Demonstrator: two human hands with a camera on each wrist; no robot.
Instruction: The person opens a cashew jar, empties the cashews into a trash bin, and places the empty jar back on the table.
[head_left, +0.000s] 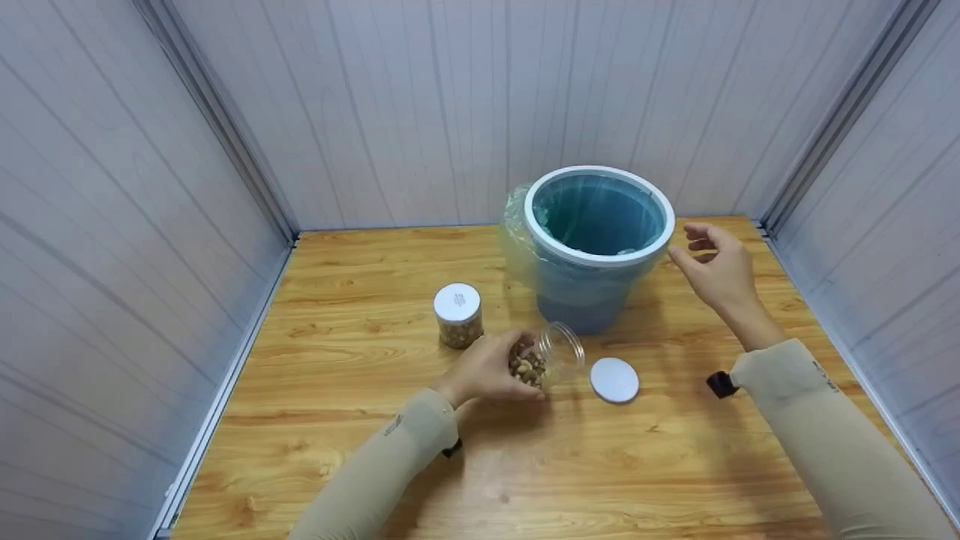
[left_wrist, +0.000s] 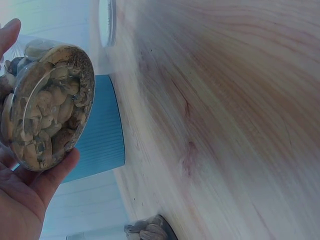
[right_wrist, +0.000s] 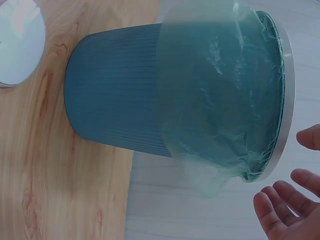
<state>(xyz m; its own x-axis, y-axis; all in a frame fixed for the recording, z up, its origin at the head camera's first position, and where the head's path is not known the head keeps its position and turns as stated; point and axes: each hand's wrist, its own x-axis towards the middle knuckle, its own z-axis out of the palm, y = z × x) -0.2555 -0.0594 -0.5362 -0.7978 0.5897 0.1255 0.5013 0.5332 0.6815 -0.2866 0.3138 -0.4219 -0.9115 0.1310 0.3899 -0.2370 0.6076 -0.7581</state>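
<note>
My left hand (head_left: 491, 367) grips a clear jar (head_left: 561, 352) tilted on its side, its uncapped mouth toward the right. Small mixed stones or nuts (left_wrist: 52, 112) lie heaped at the jar's bottom end, seen through the base in the left wrist view. Beside the right rim of a blue bin (head_left: 585, 300) hangs my right hand (head_left: 721, 270), its fingers loosely bent around nothing. The bin has a white rim ring (head_left: 541, 234) and a pale green bag (right_wrist: 215, 95) folded over its outside. A round white lid (head_left: 615, 380) lies on the table to the right of the jar.
A second jar (head_left: 460, 330) with a white lid (head_left: 457, 303) and similar contents stands upright behind my left hand. The wooden table (head_left: 337, 450) is bounded by pale panel walls (head_left: 390, 112) at the back and both sides.
</note>
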